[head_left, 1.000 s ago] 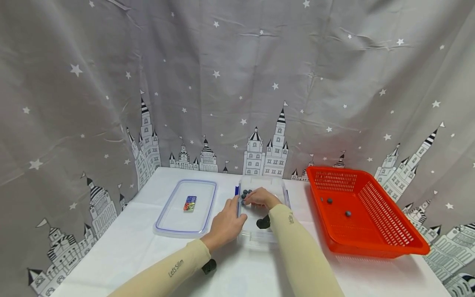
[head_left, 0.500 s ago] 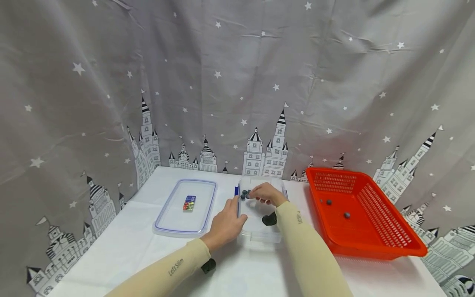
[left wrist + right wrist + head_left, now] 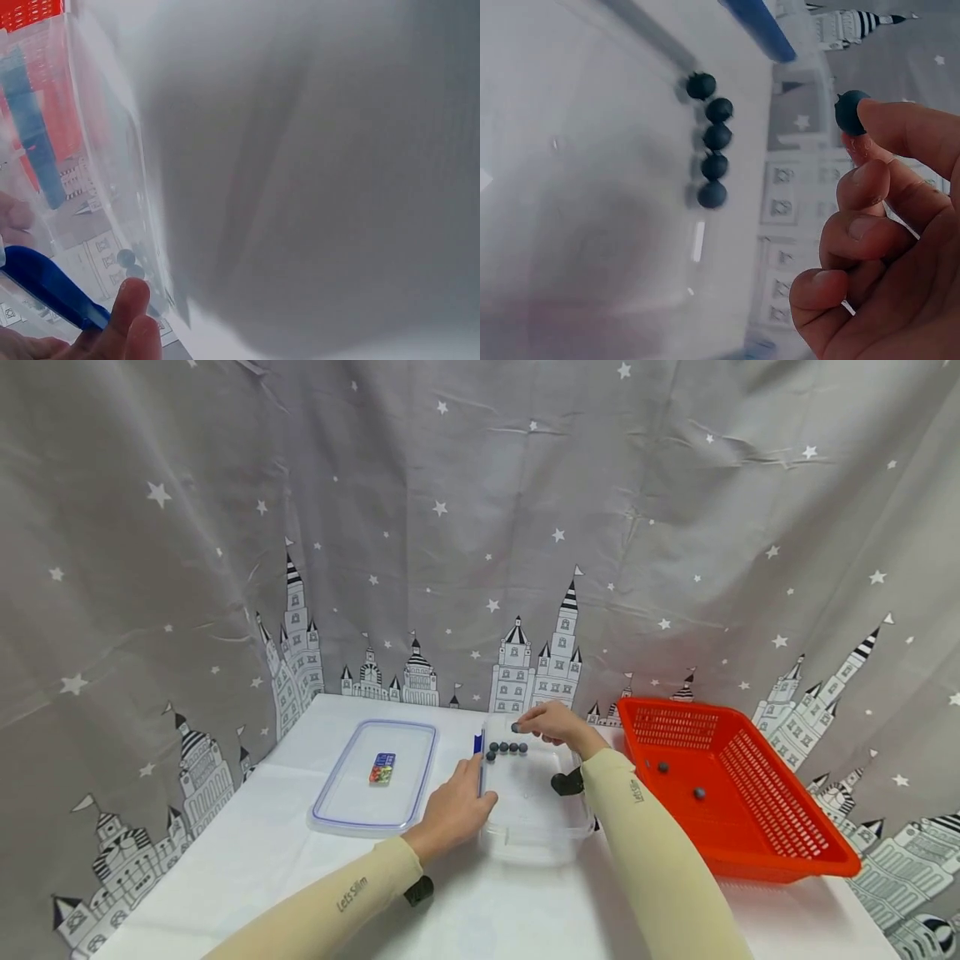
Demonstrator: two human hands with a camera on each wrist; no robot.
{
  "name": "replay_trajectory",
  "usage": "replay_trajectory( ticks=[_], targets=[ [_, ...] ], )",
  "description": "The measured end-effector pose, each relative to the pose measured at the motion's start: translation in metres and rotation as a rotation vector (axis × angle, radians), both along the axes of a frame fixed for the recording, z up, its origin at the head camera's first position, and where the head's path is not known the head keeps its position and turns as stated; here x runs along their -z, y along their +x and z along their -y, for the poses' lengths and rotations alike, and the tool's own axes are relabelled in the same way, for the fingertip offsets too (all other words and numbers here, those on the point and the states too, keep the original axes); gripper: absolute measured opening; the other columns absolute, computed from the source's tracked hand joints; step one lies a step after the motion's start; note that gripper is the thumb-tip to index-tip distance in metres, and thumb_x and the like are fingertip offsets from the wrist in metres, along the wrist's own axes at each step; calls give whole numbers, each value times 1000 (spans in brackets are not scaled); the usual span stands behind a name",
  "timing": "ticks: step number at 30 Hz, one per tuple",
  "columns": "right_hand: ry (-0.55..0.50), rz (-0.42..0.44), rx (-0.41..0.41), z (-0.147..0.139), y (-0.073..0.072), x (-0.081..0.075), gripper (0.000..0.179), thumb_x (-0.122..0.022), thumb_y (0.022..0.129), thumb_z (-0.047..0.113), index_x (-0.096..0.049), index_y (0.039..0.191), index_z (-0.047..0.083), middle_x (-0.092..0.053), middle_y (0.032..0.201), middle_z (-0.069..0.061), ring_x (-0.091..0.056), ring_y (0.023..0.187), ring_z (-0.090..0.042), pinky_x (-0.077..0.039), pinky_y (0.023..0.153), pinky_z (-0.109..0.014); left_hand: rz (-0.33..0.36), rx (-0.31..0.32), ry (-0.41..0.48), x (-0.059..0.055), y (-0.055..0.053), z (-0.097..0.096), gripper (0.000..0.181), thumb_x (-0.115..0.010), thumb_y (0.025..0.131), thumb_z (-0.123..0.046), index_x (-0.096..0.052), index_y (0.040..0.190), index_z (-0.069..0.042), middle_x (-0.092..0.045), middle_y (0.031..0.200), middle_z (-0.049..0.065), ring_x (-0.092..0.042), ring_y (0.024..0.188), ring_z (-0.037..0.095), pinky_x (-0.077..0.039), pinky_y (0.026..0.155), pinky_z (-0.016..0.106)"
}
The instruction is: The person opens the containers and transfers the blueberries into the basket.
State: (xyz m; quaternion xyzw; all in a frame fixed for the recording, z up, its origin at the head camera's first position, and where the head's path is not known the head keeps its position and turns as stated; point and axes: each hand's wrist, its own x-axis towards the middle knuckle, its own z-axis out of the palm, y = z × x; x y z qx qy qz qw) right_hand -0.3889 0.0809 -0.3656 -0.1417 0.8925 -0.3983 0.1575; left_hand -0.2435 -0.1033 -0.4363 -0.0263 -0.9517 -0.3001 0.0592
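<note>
The right hand (image 3: 558, 725) pinches a blueberry (image 3: 849, 114) between thumb and forefinger, holding it up near the far wall of the clear plastic container (image 3: 525, 806). The left hand (image 3: 453, 810) rests its fairly straight fingers along the side wall. Squeezed too hard, the berry could slip out; released from that height, it could roll and scatter the five lined-up blueberries (image 3: 715, 166).

lid (image 3: 360, 806) left of box (image 3: 521, 806) | basket (image 3: 738, 827) right | berries (image 3: 716, 136) in box, some perhaps touching
</note>
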Motion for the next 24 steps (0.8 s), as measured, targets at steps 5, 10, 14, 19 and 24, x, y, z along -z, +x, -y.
replay_trajectory(
  ticks=[5, 10, 14, 19, 24],
  targets=[
    [0, -21, -3, -15, 3, -21, 27, -69, 94, 24, -75, 115, 9, -53, 80, -2, -42, 57, -14, -34, 53, -24, -3, 8, -1, -2, -1, 3, 75, -57, 94, -35, -32, 156, -2, -47, 149, 17, -56, 127, 37, -47, 104, 51],
    [3, -27, 26, -31, -1, -34, 28, -68, 94, 24, -74, 116, 9, -52, 80, -3, -43, 59, -16, -35, 55, -25, -14, 13, -7, -4, -1, 5, 75, -57, 93, -35, -32, 156, -2, -48, 149, 16, -56, 128, 36, -46, 105, 50],
    [13, -32, 40, -47, -4, -38, 30, -68, 94, 23, -72, 119, 7, -51, 74, 0, -41, 56, -13, -34, 54, -25, -13, 24, 11, -7, 1, 6, 75, -56, 93, -33, -32, 156, 0, -49, 148, 16, -57, 127, 37, -46, 105, 51],
    [11, -22, 61, -68, -2, -42, 34, -68, 95, 22, -71, 124, 5, -48, 68, 1, -39, 55, -13, -33, 54, -25, -3, 43, 19, -9, 4, 6, 74, -55, 93, -31, -31, 156, 1, -49, 148, 16, -56, 128, 37, -45, 107, 50],
    [-4, 7, 95, -93, 0, -43, 37, -66, 96, 24, -68, 128, 5, -49, 74, 0, -38, 54, -13, -34, 55, -27, 5, 65, 15, -9, 5, 7, 73, -54, 94, -30, -31, 156, 1, -50, 147, 16, -57, 127, 36, -45, 107, 49]
  ],
)
